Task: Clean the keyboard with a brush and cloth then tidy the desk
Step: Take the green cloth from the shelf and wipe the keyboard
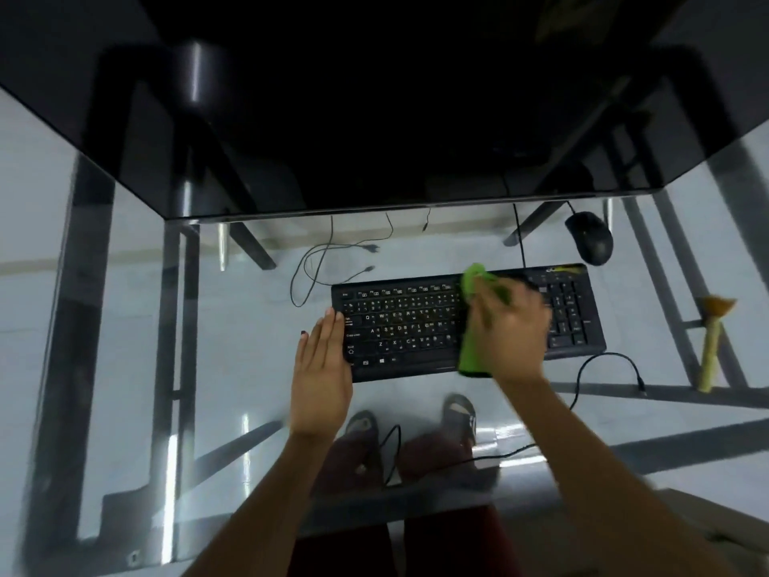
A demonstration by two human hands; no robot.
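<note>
A black keyboard [408, 322] lies on the glass desk [233, 335] in the middle of the view. My right hand [514, 331] is blurred and presses a green cloth [472, 351] onto the keys between the letter block and the number pad. My left hand [322, 372] lies flat with fingers together against the keyboard's left edge, holding nothing. A brush [712, 343] with a pale handle and orange bristles lies on the desk at the far right, away from both hands.
A black mouse [590, 237] sits behind the keyboard's right end, its cable running back. A dark monitor [374, 118] fills the top. Loose thin cables [328, 260] lie behind the keyboard. Through the glass I see my feet and the desk frame.
</note>
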